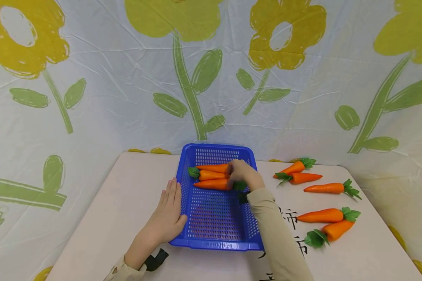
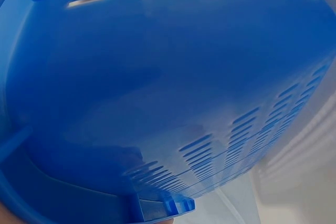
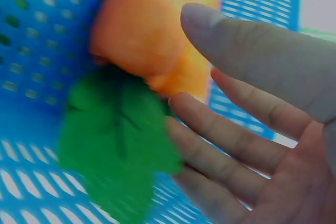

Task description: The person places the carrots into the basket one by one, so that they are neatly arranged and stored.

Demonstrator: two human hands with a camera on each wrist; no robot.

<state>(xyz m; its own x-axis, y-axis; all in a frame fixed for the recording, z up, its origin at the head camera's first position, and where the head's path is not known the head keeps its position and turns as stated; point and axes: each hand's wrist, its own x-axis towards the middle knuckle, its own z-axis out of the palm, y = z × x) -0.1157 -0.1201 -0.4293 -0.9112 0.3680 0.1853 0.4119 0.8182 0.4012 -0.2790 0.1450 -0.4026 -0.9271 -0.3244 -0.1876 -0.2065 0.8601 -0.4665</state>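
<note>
A blue plastic basket (image 1: 215,246) stands on the table with three carrots (image 1: 211,184) lying side by side in its far half. Along the basket's left rim rests my left hand (image 1: 167,218), its fingers extended together. My right hand (image 1: 244,173) reaches into the basket over the right ends of the carrots. In the right wrist view its thumb (image 3: 236,43) stands apart from the fingers, with the fingertips right at a carrot (image 3: 134,30) and its green leaves (image 3: 118,135). The left wrist view is filled by the basket's outer wall (image 2: 115,77).
On the table to the right of the basket lie several more carrots (image 1: 325,188) with leafy tops. Black printed characters (image 1: 290,218) mark the white tabletop (image 1: 126,195). Behind hangs a flower-patterned cloth (image 1: 133,109).
</note>
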